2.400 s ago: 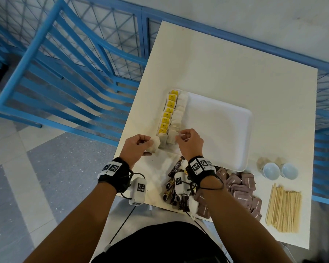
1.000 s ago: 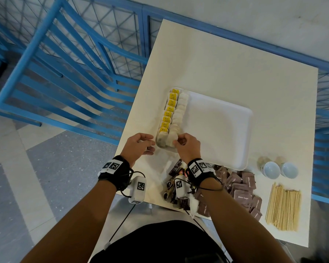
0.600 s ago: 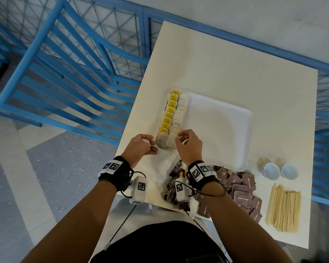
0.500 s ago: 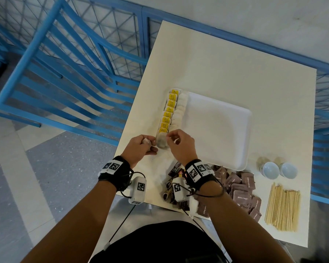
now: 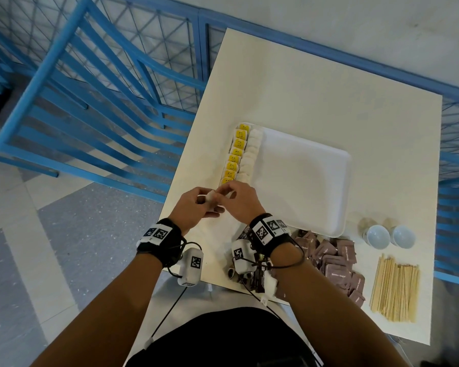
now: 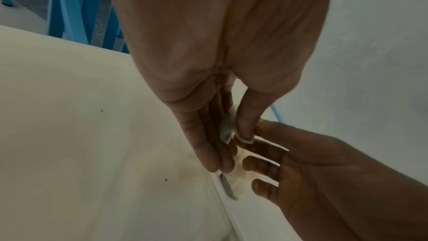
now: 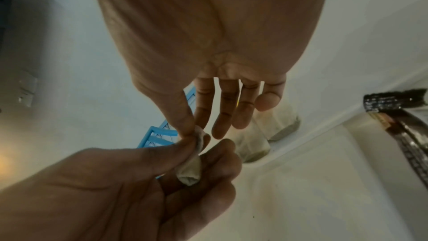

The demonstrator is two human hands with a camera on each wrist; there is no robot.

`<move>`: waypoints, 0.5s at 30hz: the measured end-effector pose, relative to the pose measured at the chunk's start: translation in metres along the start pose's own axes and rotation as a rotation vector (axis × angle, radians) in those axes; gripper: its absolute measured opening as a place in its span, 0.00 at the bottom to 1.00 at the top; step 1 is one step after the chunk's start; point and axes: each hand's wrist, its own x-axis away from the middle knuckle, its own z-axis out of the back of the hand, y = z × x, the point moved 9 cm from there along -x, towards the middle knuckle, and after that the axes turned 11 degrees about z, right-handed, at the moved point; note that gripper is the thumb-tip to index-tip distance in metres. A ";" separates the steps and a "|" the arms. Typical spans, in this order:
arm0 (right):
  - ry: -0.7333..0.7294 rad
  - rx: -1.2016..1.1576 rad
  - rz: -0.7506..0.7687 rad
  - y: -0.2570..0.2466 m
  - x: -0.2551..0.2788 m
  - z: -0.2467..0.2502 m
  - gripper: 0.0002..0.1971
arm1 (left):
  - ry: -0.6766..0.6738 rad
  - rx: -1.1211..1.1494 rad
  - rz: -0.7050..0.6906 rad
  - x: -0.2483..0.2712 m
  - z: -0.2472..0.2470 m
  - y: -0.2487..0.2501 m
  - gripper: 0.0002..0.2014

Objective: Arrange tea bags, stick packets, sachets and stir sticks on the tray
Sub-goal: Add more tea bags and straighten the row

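At the near edge of the pale rectangular table, a heap of dark stick packets and a spread of mauve square sachets are seen, with a bundle of pale wooden stir sticks laid to their right. Just beyond, at the near left corner of the white foam tray, a small white tea bag is pinched between the thumb and curled fingers of the left hand. The same tea bag is nipped at its top by the thumb and forefinger of the right hand, the other fingers being held loosely extended. Farther on, a row of white tea bags with yellow tags is ranged along the tray's left side. Two small pale blue cups are stood right of the tray's near corner. A blue metal chair is seen beyond the table's left edge.
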 end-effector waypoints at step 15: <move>0.144 -0.195 -0.017 0.006 0.000 0.028 0.14 | 0.081 -0.042 -0.031 -0.001 0.002 0.003 0.08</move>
